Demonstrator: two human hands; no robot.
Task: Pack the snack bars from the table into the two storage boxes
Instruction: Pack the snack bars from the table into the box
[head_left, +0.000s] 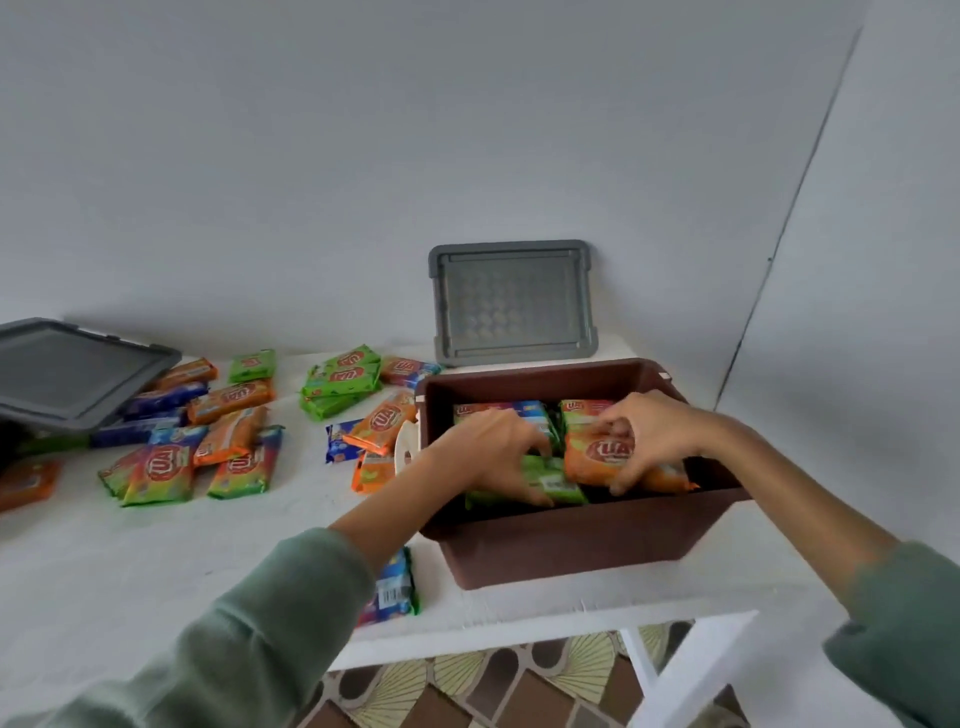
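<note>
Nearest, a blue-wrapped snack bar (392, 592) lies by the front edge of the white table (208, 545), partly under the left forearm and just beside the brown plastic storage box (571, 545). Both hands are inside that box. The left hand (493, 452) curls over a green-wrapped snack bar (553, 483) and grips it low in the front row. The right hand (644, 441) pinches an orange-wrapped snack bar (597, 457) between thumb and fingers.

The orange bar seems to lie with its long axis across the box, left to right, logo face up. The green one lies much the same way. To seat them well, I would keep both parallel to the packets already in and press them flat, so the rows stay tight and leave room.

Farther left, a scatter of loose bars (228, 441) waits on the table. A grey lid (511, 301) leans on the wall behind; a second grey lid (67, 369) sits far left.
</note>
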